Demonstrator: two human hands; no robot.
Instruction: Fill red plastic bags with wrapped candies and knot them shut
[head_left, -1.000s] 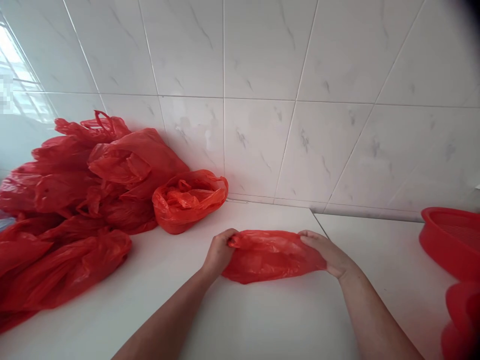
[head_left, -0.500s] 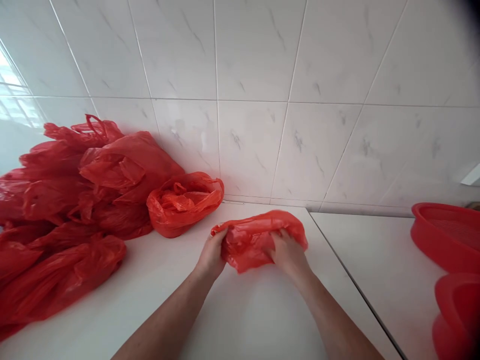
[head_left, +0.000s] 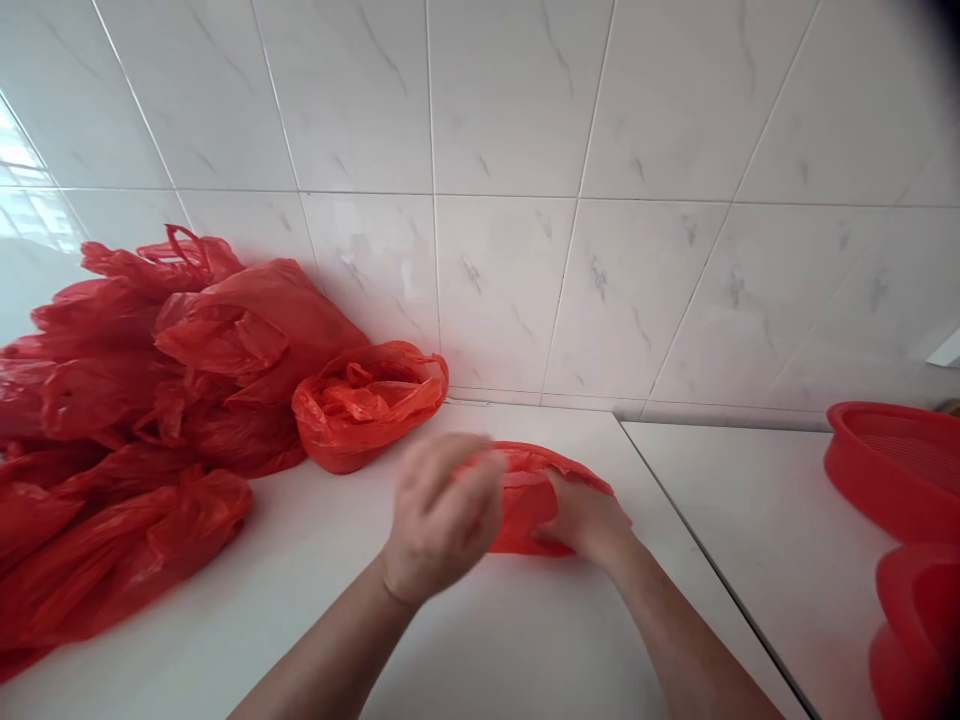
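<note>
A red plastic bag (head_left: 529, 520) lies on the white worktop in front of me, its rim rolled or folded and its mouth facing up. My right hand (head_left: 589, 515) is at the bag's right side, fingers over the edge into its mouth and thumb against the front. Raised before the bag's left end, my left hand (head_left: 448, 510) is smeared by motion. Its fingers look bent, but whether anything is in them cannot be made out. The bag's left end is hidden behind this hand.
Another rolled red bag (head_left: 367, 410) sits near the tiled wall (head_left: 506, 290). A heap of red plastic bags (head_left: 150, 400) fills the left side. On the right stand a red basin (head_left: 870, 475) and a second red container (head_left: 900, 630), past a seam in the worktop (head_left: 487, 640).
My left hand has come off the bag's left edge and lifted toward me. The bag sits flatter and slightly lower, while my right hand stays at it, moved a little right and down.
</note>
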